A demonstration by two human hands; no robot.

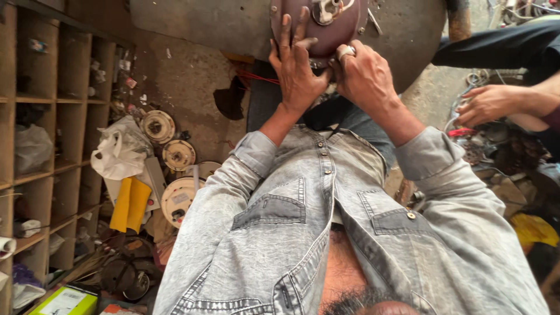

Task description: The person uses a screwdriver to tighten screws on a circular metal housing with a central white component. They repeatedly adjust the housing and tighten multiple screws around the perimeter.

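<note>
Overhead, left hand (297, 70) fingers spread flat, right hand (361, 73) fingers curled gripping maroon motor housing (335, 32); green-white box (64, 301) bottom-left.

Left hand (297, 70) and right hand (364, 73) side by side on a round motor housing (326, 26), housing resting on a slab (233, 23), shelf unit (46, 134) at far left, round discs (175, 157) (perhaps motor covers) on the floor beside it, another person's hand (487, 105) at right.
</note>
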